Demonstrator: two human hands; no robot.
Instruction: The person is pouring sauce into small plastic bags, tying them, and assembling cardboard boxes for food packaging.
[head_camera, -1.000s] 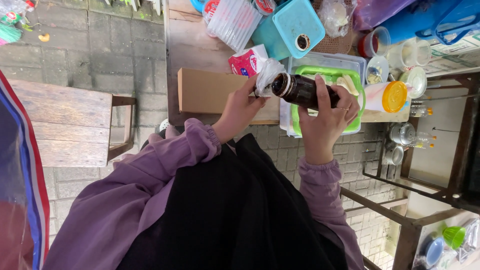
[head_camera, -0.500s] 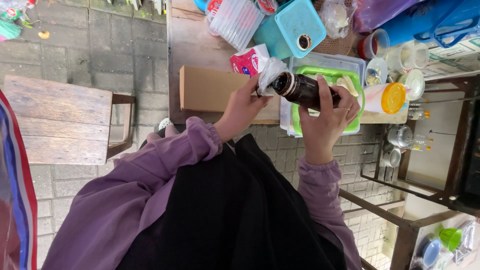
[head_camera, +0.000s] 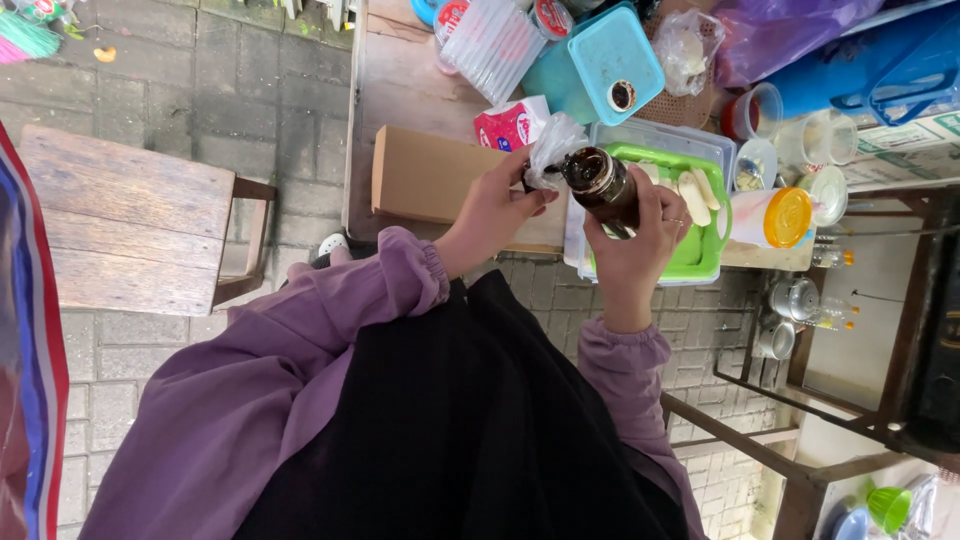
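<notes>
Dark glass jar (head_camera: 606, 186), tilted, held.

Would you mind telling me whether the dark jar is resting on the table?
No, the dark jar is held up in the right hand, above the green tray, while the left hand works at its mouth.

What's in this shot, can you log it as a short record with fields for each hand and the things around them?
left hand: pinching clear plastic wrap at the jar mouth
right hand: gripping dark brown jar, tilted sideways
under the jar: green tray with pale slices
beside left hand: cardboard box
surface: wooden table
</notes>
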